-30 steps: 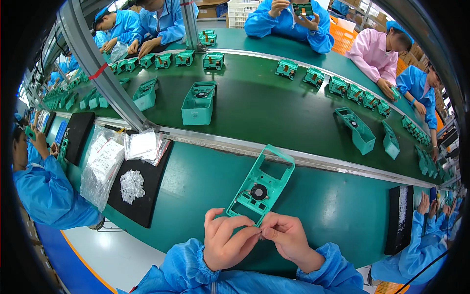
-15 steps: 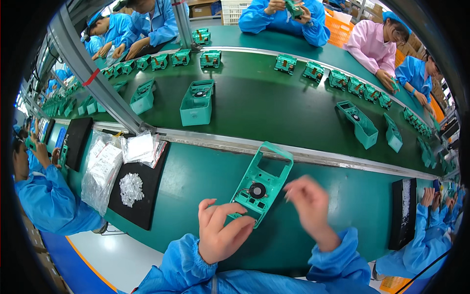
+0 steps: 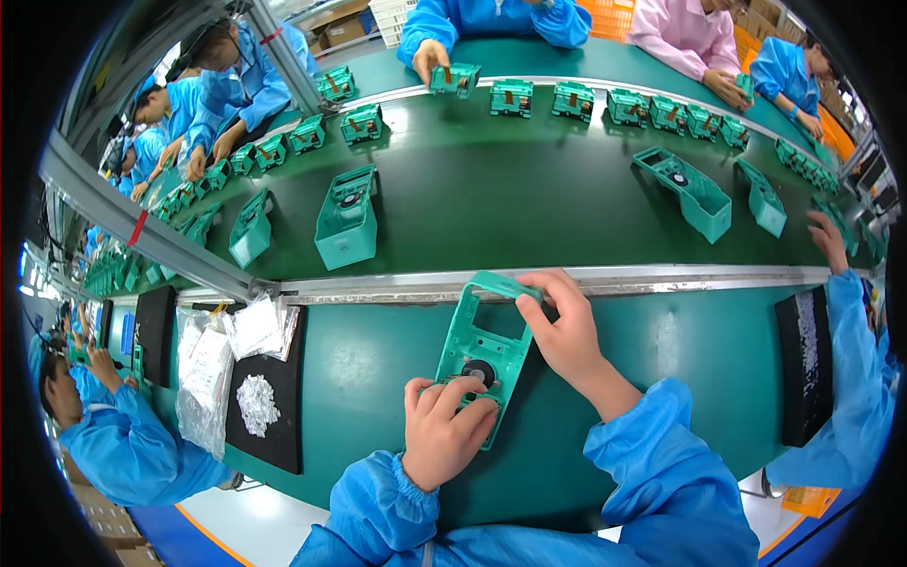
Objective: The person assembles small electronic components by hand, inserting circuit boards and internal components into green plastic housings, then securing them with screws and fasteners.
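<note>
A green plastic housing (image 3: 507, 352) with a rectangular opening at its far end lies at a slant on the green bench before me. A round black speaker (image 3: 479, 370) is set inside it. My left hand (image 3: 442, 437) is closed over the housing's near end, fingertips reaching inside beside the speaker and hiding that part. Whether a small piece is under those fingertips cannot be seen. With thumb and fingers, my right hand (image 3: 570, 333) grips the far right corner of the housing.
On my left, a black mat (image 3: 274, 442) bears small clear pieces (image 3: 257, 404) and plastic bags (image 3: 203, 373). Beyond the metal rail (image 3: 397, 289), a conveyor belt (image 3: 491, 222) carries green housings (image 3: 347, 222) and assemblies (image 3: 511, 97). Another black mat (image 3: 805, 378) lies right. Co-workers sit around.
My right hand has moved up and taken hold of the housing's far corner. My left fingers have shifted further inside, near the speaker. Across the belt, a person's hand now holds an assembly at the belt's edge.
</note>
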A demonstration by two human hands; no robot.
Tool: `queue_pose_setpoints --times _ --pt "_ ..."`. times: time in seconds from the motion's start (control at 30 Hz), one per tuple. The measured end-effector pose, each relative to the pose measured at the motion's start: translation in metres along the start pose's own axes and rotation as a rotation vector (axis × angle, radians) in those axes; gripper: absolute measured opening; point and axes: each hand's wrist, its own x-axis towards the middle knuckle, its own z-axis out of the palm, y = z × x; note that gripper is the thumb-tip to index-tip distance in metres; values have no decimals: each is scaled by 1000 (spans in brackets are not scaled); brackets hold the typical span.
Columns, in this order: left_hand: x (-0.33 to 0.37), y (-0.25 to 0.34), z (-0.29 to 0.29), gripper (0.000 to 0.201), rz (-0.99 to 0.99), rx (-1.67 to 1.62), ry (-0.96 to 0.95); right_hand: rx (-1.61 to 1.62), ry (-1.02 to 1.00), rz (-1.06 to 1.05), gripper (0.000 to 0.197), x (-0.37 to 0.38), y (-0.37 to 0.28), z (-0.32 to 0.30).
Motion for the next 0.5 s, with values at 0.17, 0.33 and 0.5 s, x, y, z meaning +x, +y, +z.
queue_pose_setpoints --times 0.17,0.33,0.5 --pt "6 4 -6 14 -9 47 -49 24 -12 39 19 1 -2 1" --pt "12 9 -8 13 -71 64 -105 -1 1 15 19 0 -1 2" --pt "15 10 -11 12 -105 91 -126 12 9 -3 19 1 -1 5"
